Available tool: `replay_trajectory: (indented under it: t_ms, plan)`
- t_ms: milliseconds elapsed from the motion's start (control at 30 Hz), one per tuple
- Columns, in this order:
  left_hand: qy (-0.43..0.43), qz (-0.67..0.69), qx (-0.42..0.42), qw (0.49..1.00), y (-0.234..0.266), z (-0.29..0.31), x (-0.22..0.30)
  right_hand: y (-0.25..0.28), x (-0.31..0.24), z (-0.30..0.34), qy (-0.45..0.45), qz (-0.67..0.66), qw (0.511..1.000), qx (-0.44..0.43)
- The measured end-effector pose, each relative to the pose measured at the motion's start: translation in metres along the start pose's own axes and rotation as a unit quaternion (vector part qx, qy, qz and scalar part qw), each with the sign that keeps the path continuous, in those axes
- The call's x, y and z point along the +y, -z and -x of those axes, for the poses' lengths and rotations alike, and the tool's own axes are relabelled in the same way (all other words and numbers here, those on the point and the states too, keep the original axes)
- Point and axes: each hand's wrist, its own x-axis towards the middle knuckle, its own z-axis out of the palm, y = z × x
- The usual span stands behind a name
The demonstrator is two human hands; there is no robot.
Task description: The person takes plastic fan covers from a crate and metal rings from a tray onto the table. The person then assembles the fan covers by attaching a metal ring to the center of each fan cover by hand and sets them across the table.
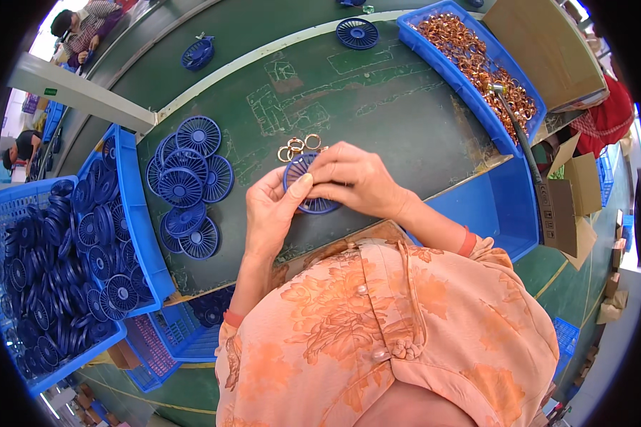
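Between my hands is a round dark blue fan grille (297, 171) with spoke-like ribs, held just above the green table. My left hand (272, 208) pinches its left side, the thumb lying across its face. The fingers of my right hand (357, 179) are closed on its right side and cover part of it; whether a small part is also under them is hidden. Right behind the grille lie several shiny copper-coloured rings (284, 154). A heap of matching blue grilles (181, 186) rests on the table to the left.
A blue tray (454, 77) full of copper-coloured rings stands at the back right, beside a cardboard box (545, 50). Blue crates (137, 220) packed with grilles are at the left. Beyond the table's pale edge, grilles (198, 53) lie on a belt. Other people work at the far left.
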Motion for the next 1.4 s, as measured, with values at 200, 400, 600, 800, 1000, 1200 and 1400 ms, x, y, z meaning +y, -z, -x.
replay_trajectory:
  t_ms: [200,400,600,800,1000,1200,1400]
  plan:
    - [-0.217,-0.195,0.129,0.948,0.002,-0.06,0.019,0.018,0.037,-0.025,-0.113,0.048,0.989,0.084]
    - [-0.344,-0.489,0.171,0.783,-0.008,-0.138,0.032,0.017,0.072,-0.011,-0.051,0.161,0.984,-0.058]
    - [-0.413,-0.618,0.096,0.662,-0.02,-0.216,0.006,0.011,0.072,-0.005,-0.055,0.141,0.988,0.001]
    - [-0.304,-0.64,0.03,0.705,-0.028,-0.248,0.001,0.009,0.063,-0.01,-0.159,0.025,0.982,0.098]
    - [-0.328,-0.655,0.099,0.673,-0.013,-0.193,0.033,0.024,0.089,-0.002,-0.284,-0.212,0.904,0.241]
    - [0.018,-0.83,0.181,0.527,0.065,-0.112,0.096,0.024,0.085,-0.008,-0.279,-0.236,0.905,0.218]
    - [-0.142,-0.758,0.161,0.617,0.082,-0.08,0.094,0.025,0.075,-0.008,-0.334,-0.238,0.887,0.212]
